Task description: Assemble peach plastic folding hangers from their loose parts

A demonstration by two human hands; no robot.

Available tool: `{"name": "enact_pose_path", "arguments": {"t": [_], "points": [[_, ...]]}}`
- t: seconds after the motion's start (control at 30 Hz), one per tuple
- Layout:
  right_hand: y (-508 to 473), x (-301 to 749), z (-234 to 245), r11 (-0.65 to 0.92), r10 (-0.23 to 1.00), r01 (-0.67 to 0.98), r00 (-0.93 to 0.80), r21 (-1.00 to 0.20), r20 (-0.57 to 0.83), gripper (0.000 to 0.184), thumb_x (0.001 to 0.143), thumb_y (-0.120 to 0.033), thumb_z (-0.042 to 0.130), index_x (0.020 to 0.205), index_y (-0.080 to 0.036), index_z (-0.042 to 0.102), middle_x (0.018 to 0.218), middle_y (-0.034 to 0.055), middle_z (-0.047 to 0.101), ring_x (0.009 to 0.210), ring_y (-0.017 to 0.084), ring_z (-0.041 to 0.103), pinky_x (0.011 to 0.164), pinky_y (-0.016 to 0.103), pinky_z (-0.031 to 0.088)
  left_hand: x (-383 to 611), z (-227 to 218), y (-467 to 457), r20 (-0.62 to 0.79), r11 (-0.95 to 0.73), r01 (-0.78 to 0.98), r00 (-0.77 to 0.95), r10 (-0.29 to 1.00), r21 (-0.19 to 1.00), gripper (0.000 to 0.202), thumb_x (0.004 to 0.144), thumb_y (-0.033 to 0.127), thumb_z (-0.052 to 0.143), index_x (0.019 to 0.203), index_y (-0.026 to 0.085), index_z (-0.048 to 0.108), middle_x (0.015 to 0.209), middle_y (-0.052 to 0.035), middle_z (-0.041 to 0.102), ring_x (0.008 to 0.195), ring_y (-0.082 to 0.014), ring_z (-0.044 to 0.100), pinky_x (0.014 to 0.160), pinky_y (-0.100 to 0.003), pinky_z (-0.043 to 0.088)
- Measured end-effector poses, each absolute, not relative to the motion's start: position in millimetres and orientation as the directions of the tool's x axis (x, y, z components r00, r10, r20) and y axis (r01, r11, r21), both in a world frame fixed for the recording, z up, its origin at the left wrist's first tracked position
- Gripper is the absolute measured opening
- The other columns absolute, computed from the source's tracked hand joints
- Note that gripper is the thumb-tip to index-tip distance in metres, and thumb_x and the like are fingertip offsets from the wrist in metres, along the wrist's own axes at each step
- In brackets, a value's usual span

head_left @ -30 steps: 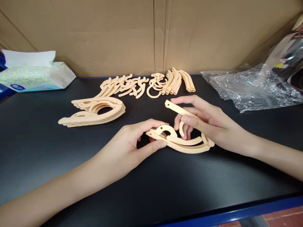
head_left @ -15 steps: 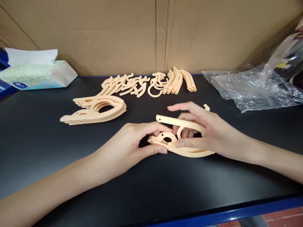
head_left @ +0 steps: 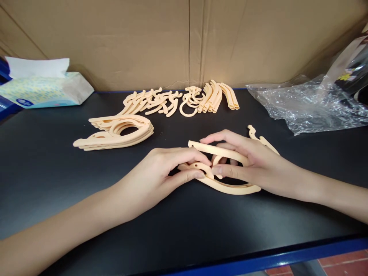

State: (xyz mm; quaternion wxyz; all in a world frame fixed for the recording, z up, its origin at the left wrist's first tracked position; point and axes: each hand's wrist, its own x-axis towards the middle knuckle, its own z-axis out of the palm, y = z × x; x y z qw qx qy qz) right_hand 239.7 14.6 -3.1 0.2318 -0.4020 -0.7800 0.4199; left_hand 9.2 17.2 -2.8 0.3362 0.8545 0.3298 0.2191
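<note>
A peach plastic folding hanger lies on the black table between my hands. My left hand pinches its left end between thumb and fingers. My right hand grips a curved peach arm piece laid low over the hanger, with the thumb pressed on the hanger's middle. A hook-shaped end sticks out behind my right hand.
A stack of folded hangers lies to the left. Loose hook and arm parts sit at the back by the cardboard wall. A tissue pack is far left, crumpled clear plastic bags far right. The blue table edge runs in front.
My right hand has swung the raised arm piece down, from pointing up and left to lying nearly flat over the hanger. My left hand has kept its pinch on the hanger's end.
</note>
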Motion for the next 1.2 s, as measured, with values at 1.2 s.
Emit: {"name": "enact_pose_path", "arguments": {"t": [1.2], "points": [[36.2,269.4,-2.2,0.567,0.74,0.779,-0.625,0.268,0.248,0.024,0.096,-0.028,0.047,0.086,-0.018,0.066,0.081,0.0031,0.065,0.065,0.016,0.059,0.05,0.029,0.03,7.0,-9.7,18.6,0.266,-0.67,0.498,0.656,0.706,0.55,0.021,0.091,0.023,0.061,0.112,0.02,0.063,0.126,-0.0024,0.057,0.107,-0.0106,0.059,0.094,-0.021,0.044]]}}
